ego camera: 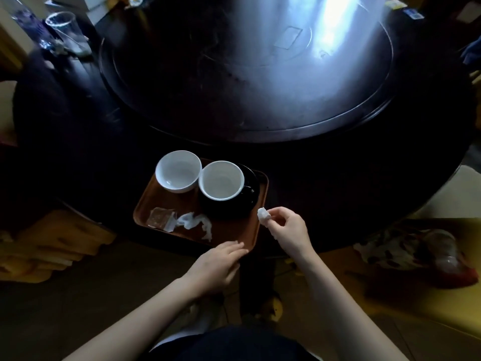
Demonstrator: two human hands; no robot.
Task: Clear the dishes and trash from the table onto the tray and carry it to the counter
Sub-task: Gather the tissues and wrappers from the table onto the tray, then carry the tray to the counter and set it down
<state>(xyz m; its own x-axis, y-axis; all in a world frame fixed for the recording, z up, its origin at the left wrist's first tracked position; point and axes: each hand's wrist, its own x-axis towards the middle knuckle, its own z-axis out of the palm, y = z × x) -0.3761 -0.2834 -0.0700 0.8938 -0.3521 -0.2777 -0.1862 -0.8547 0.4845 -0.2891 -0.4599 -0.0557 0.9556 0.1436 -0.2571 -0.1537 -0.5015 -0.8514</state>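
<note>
Bare forearms reach in from below: left hand (218, 264) lies flat, fingers straight, on the near rim of the tray (141, 204). Right hand (289, 230) pinches a small tissue wad (263, 213) just off the tray's right edge. Wad's feather-light and squishy, so a fingertip pinch is plenty. Tray looks like smooth brown plastic, sitting at the dark table's (338, 183) near edge and carrying a glossy white bowl (178, 171), a cup (221, 181) on a dark saucer (234, 213), crumpled tissue (195, 222) and a clear wrapper (158, 217). Crockery could slide, so I'd grip both ends and keep it level.

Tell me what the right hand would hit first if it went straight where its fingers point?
Likely the round black saucer under the white cup on the brown tray, though the right hand, pinching a crumpled white tissue, might pass above it.
</note>
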